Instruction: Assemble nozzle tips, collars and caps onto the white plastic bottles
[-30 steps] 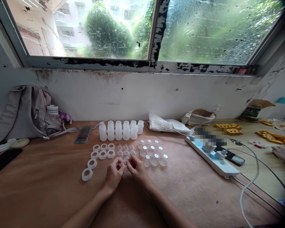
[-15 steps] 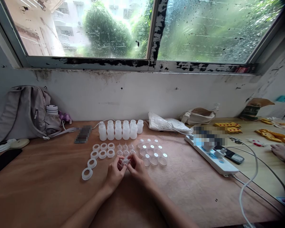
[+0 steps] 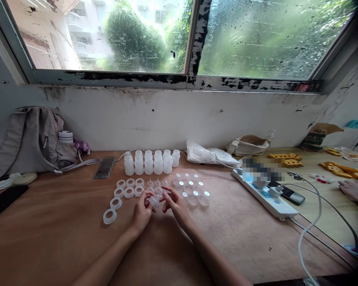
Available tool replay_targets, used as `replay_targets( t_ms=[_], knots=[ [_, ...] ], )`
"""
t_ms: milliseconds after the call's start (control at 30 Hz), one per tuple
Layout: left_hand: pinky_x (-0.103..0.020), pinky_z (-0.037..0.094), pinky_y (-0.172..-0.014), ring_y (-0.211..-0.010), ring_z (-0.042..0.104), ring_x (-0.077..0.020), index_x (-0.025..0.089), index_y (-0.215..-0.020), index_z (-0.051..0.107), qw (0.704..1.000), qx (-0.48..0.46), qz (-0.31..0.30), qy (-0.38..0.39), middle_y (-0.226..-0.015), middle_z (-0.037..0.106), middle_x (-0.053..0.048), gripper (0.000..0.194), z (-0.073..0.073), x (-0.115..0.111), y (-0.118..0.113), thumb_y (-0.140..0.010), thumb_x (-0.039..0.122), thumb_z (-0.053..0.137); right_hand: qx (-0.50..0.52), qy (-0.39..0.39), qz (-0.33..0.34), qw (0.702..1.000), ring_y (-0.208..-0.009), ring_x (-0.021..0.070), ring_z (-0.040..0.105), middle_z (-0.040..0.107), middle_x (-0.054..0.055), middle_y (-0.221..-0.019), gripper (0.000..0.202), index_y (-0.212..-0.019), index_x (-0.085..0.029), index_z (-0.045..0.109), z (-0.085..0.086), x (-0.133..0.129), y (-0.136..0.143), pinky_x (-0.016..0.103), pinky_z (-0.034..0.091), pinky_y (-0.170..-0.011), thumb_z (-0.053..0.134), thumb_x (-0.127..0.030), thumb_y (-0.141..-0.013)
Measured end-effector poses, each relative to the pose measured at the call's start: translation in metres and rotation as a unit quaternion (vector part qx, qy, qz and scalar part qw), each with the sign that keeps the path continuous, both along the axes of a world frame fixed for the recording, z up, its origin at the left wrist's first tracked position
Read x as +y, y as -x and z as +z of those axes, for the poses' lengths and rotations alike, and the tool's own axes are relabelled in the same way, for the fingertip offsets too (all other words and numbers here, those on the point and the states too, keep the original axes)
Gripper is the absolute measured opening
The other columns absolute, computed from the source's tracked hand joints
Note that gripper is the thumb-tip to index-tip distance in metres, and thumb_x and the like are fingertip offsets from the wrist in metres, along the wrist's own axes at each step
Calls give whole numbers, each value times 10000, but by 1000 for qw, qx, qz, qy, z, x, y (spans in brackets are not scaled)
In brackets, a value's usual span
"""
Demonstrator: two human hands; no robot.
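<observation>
The small round piece of clear plastic is between the two hands, above the brown wooden surface, and it lies nearer to the left hand, whose grip is closed around its left side. The piece looks tilted; its exact axis is too small to tell. The right hand has its grip spread just beside the piece, and I cannot tell if a fingertip touches it. Toward the far edge, clear pointed plastic parts stand close behind the fingers, partly hidden. Translucent white rings lie to the left, clear round caps to the right, and frosted white bottles stand nearer the far edge.
</observation>
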State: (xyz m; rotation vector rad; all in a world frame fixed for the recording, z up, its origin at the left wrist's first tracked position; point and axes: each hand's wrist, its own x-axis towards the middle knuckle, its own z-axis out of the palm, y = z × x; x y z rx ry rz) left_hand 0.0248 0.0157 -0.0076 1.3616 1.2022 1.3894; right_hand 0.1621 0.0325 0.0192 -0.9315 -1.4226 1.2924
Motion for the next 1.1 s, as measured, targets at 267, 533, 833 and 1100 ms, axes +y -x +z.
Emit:
replay_targets(
  t_ms=[267,533,833,1100],
  knots=[
    [-224,430,-543,-643,532,-124,136,-993,544,996,-67,-50,18,-822,585,-53,307,11,-1,6,-805,317,382,2,-4,15,1000,-400,79,502,548,-25,-587,238,-740,-164,515,-9,3,2,202,396,-390,591,-388,-710],
    [-219,407,-556,-591,489,-104,148,-995,513,998,-16,-67,8,-736,541,-11,311,27,-5,7,-745,331,534,3,-41,-10,999,-461,97,527,576,1,-620,252,-713,-167,495,-7,0,4,229,437,-449,522,-412,-767],
    [-238,453,-561,-621,553,-128,158,-1042,504,998,20,-63,-4,-776,577,-33,345,34,-6,4,-755,348,523,-59,-111,-62,990,-477,111,526,573,9,-606,254,-710,-181,485,-3,-2,-1,229,429,-470,453,-410,-815],
    [-269,501,-558,-636,608,-146,192,-1086,474,979,185,70,-49,-963,580,-75,329,36,13,19,-824,367,380,-180,-212,-141,950,-491,103,476,539,-8,-576,230,-690,-190,472,-21,-2,5,212,374,-485,420,-358,-838]
  ],
)
